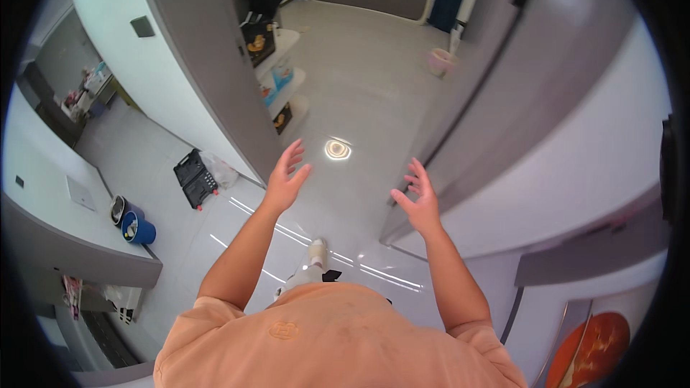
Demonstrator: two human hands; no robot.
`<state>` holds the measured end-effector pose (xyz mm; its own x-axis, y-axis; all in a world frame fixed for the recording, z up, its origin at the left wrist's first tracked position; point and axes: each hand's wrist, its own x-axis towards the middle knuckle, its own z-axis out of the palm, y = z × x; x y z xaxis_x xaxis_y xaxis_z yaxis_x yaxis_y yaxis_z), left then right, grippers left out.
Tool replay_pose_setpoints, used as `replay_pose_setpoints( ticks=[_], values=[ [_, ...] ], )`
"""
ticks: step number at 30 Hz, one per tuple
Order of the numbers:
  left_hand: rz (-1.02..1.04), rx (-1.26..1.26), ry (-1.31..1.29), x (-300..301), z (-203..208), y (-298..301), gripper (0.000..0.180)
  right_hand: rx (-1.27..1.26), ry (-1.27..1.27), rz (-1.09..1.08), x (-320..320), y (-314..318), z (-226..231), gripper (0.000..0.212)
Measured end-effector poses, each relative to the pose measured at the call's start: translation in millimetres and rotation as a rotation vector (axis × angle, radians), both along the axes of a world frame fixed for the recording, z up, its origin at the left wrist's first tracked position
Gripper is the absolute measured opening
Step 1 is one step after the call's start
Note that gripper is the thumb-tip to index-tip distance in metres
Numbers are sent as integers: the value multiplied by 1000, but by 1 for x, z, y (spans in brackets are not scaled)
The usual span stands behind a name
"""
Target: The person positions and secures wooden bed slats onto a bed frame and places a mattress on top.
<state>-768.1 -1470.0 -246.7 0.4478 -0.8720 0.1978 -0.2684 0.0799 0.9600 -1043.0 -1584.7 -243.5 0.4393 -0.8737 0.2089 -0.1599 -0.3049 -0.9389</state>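
Observation:
Both my hands are held out in front of me in the air, palms facing each other and well apart. My left hand (287, 178) has its fingers spread and holds nothing; behind it lie the grey door frame (194, 43) and the floor. My right hand (421, 198) is likewise empty, its thumb pointing inward and its fingers apart. The grey door (474, 93) on the right is nearest to it, and I cannot tell whether they touch. Below, one of my feet (318, 248) shows in a light shoe on the glossy floor.
Through the doorway, a white shelf unit (291, 79) with several items stands left, and a pink bucket (440, 62) right. An open black tool case (194, 178) and a clear plastic bag (219, 169) lie left on the floor. A blue bin (139, 230) stands farther left.

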Motion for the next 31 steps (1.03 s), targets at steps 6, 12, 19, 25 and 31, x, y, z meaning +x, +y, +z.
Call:
replay_pose_setpoints(
  ticks=[6,12,19,25,31],
  values=[
    [206,60,58,121,-1,2,55,58,11,149,146,-56,-13,77],
    [291,2,-69,198,36,-32,55,45,75,316,244,-92,5,76],
    [444,0,99,214,12,-19,54,174,129,508,323,-125,17,37],
    [464,-21,52,231,32,-49,49,-19,-43,288,321,-186,62,21],
    [443,16,50,230,60,-101,49,-836,-576,528,266,-243,255,62]
  ],
)
